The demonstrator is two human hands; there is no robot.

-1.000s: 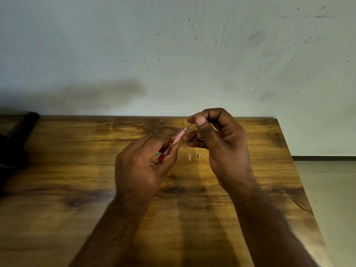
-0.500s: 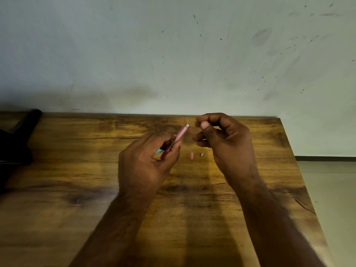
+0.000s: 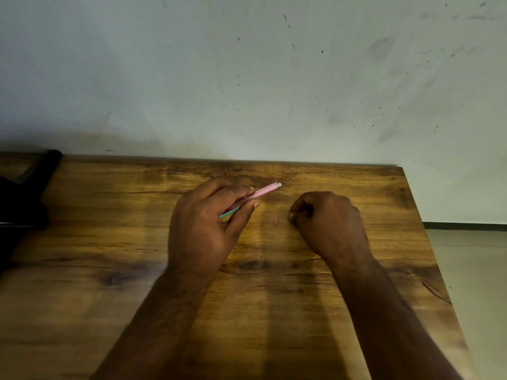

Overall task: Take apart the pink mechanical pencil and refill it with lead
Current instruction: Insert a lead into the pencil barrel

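My left hand (image 3: 208, 223) grips the pink mechanical pencil (image 3: 263, 191) above the wooden table (image 3: 109, 242). Its open whitish end points up and to the right, and its green-tinted lower end shows inside my palm. A small pink cap (image 3: 275, 219) lies on the table between my hands. My right hand (image 3: 326, 218) is down on the table just right of the cap. Its fingers are curled, with thumb and fingertips closed at the spot where a tiny metal piece lay. That piece is hidden under them. No lead is visible.
A black object (image 3: 24, 193) sits at the table's far left edge. The table's right edge (image 3: 428, 242) drops to a pale floor. A stained wall (image 3: 247, 78) stands directly behind the table.
My right hand let go at the pencil's open end and dropped to the table by the tiny metal piece. The thin lead seen a second ago is gone from view. My left hand barely moved.
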